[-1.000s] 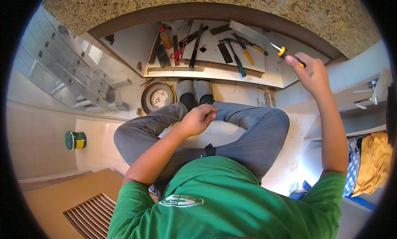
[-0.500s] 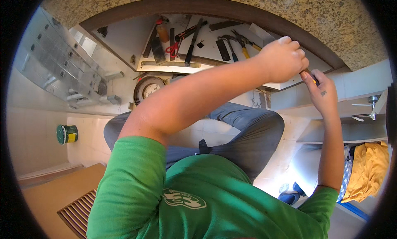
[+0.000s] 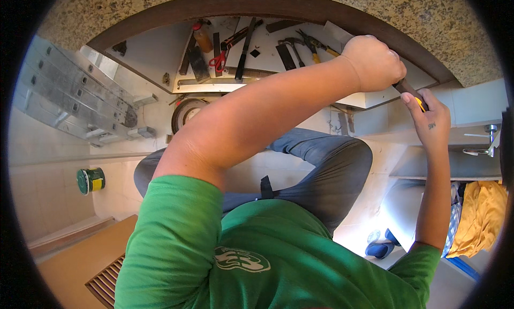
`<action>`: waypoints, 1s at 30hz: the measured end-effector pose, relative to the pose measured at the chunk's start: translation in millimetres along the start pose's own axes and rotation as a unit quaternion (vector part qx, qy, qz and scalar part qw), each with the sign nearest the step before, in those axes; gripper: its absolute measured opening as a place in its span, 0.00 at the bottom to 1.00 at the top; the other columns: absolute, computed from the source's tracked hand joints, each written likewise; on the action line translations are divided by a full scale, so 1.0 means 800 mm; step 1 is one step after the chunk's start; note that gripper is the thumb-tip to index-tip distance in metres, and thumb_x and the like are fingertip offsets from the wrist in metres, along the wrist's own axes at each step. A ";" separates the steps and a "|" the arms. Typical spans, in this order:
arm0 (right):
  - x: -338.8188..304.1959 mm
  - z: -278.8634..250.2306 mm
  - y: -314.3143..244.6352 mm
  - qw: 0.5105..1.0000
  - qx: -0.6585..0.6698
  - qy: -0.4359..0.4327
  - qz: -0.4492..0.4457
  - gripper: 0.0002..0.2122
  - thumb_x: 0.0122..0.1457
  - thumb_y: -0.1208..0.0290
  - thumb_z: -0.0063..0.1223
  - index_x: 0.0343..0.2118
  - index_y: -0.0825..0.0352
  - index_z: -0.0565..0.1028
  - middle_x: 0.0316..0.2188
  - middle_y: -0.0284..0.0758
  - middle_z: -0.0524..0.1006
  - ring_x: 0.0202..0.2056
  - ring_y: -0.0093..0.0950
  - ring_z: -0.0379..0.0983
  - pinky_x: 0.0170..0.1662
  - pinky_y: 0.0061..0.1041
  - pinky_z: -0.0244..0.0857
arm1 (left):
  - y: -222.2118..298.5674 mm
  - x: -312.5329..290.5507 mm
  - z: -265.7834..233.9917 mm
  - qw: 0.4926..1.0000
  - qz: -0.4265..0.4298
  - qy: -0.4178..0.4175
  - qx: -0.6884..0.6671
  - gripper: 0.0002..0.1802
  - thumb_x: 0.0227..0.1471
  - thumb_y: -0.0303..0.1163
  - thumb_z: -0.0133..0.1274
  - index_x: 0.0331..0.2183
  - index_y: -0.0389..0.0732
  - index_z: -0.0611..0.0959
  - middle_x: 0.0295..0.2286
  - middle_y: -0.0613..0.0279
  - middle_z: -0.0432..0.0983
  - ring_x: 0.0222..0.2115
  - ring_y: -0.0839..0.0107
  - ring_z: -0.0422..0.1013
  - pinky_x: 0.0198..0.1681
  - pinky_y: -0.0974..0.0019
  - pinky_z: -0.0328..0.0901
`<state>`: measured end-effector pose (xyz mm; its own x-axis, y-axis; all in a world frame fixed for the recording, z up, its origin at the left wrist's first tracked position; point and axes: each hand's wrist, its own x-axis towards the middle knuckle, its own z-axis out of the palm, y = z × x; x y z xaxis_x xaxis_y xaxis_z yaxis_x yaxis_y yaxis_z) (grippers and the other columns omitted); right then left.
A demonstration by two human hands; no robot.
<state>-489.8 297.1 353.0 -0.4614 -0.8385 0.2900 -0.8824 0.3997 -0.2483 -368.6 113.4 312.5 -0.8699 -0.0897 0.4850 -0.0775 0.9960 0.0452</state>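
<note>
My left hand (image 3: 375, 63) is raised across my body and closed into a fist just under the dark wooden strip (image 3: 230, 4) that edges the speckled stone top. A short dark brown piece (image 3: 405, 87) sticks out of the fist toward my right hand (image 3: 428, 121). My right hand is right beside it, fingers curled on a yellow-handled screwdriver (image 3: 421, 103), most of which is hidden. Both hands nearly touch. My crossed legs in grey trousers (image 3: 332, 159) are below.
A white board (image 3: 155, 52) holds several tools: red-handled scissors (image 3: 217, 60), a hammer (image 3: 292, 44), pliers, a bottle (image 3: 203, 36). An aluminium ladder (image 3: 69, 95) lies at left, a green can (image 3: 88, 180) below it. Yellow cloth (image 3: 482, 218) is at right.
My left hand has risen from my lap, swung up to the right and settled as a fist by the wooden strip. My right hand with the screwdriver dropped slightly and stays beside it.
</note>
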 end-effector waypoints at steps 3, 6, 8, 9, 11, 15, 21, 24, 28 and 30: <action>-0.002 0.005 -0.002 0.999 0.015 0.026 -0.018 0.25 0.57 0.49 0.64 0.24 0.72 0.73 0.16 0.42 0.67 0.19 0.27 0.58 0.25 0.29 0.59 | 0.000 -0.002 0.000 1.000 -0.008 0.007 -0.003 0.09 0.50 0.38 0.52 0.28 0.51 0.86 0.26 0.62 0.83 0.29 0.59 0.81 0.30 0.54 0.74; -0.002 0.004 -0.003 0.999 0.040 0.027 -0.012 0.24 0.57 0.49 0.65 0.24 0.71 0.73 0.16 0.42 0.67 0.19 0.27 0.57 0.24 0.29 0.59 | 0.002 0.001 0.001 1.000 -0.006 -0.005 -0.021 0.09 0.51 0.37 0.52 0.29 0.52 0.87 0.27 0.62 0.84 0.30 0.59 0.81 0.31 0.54 0.74; 0.000 0.001 -0.005 0.999 0.019 0.034 -0.017 0.24 0.57 0.49 0.65 0.24 0.71 0.73 0.16 0.41 0.66 0.19 0.27 0.57 0.24 0.29 0.59 | 0.003 0.002 0.000 1.000 -0.004 -0.003 -0.021 0.09 0.51 0.37 0.52 0.29 0.51 0.87 0.27 0.62 0.84 0.30 0.59 0.81 0.31 0.54 0.75; 0.002 0.001 -0.008 0.999 0.006 0.029 0.022 0.24 0.56 0.49 0.65 0.24 0.71 0.73 0.16 0.41 0.66 0.19 0.26 0.57 0.24 0.29 0.59 | 0.002 0.001 -0.001 1.000 -0.002 0.007 -0.014 0.09 0.50 0.38 0.52 0.28 0.51 0.86 0.26 0.62 0.84 0.30 0.59 0.81 0.31 0.54 0.75; 0.006 0.004 -0.014 0.999 0.016 0.037 -0.024 0.24 0.56 0.50 0.65 0.24 0.71 0.73 0.16 0.42 0.67 0.19 0.29 0.59 0.24 0.30 0.59 | -0.003 -0.005 -0.004 1.000 -0.010 0.010 -0.005 0.09 0.50 0.37 0.52 0.28 0.50 0.86 0.27 0.61 0.84 0.31 0.59 0.81 0.32 0.55 0.74; 0.015 0.019 -0.030 0.996 0.010 0.034 -0.085 0.23 0.55 0.50 0.66 0.24 0.70 0.74 0.17 0.45 0.70 0.18 0.36 0.63 0.25 0.32 0.60 | -0.023 -0.031 -0.015 0.999 -0.030 -0.010 0.020 0.09 0.51 0.35 0.52 0.28 0.49 0.87 0.30 0.60 0.85 0.34 0.60 0.82 0.35 0.55 0.74; 0.002 0.003 -0.034 0.997 -0.052 0.045 -0.019 0.24 0.55 0.48 0.65 0.25 0.71 0.75 0.17 0.45 0.71 0.19 0.37 0.64 0.26 0.32 0.61 | -0.007 -0.014 -0.012 1.000 0.003 0.016 -0.015 0.08 0.50 0.38 0.52 0.27 0.51 0.86 0.26 0.63 0.84 0.30 0.60 0.81 0.34 0.55 0.74; -0.008 -0.007 -0.030 0.998 -0.027 0.030 0.042 0.24 0.55 0.49 0.65 0.25 0.71 0.74 0.17 0.43 0.70 0.19 0.32 0.61 0.26 0.31 0.61 | -0.001 -0.007 -0.006 0.999 0.026 0.034 -0.017 0.09 0.51 0.38 0.52 0.29 0.52 0.86 0.28 0.63 0.84 0.31 0.60 0.81 0.33 0.55 0.74; -0.012 -0.002 -0.024 0.999 -0.011 0.042 0.009 0.24 0.57 0.50 0.65 0.24 0.71 0.74 0.17 0.42 0.69 0.20 0.28 0.59 0.26 0.29 0.60 | -0.004 -0.011 -0.003 0.999 -0.013 0.009 -0.039 0.09 0.51 0.38 0.52 0.29 0.52 0.87 0.29 0.64 0.84 0.32 0.60 0.81 0.33 0.55 0.74; -0.012 -0.001 -0.021 0.999 0.010 0.045 -0.005 0.24 0.57 0.50 0.65 0.24 0.71 0.73 0.17 0.42 0.68 0.20 0.29 0.58 0.25 0.29 0.60 | -0.003 -0.011 -0.004 0.999 -0.016 0.007 -0.033 0.09 0.51 0.38 0.52 0.29 0.53 0.87 0.29 0.64 0.84 0.32 0.60 0.81 0.34 0.55 0.74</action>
<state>-470.4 298.3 354.9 -0.4599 -0.8055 0.3738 -0.8853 0.3832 -0.2636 -359.5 111.7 310.9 -0.8610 -0.1211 0.4940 -0.0718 0.9904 0.1178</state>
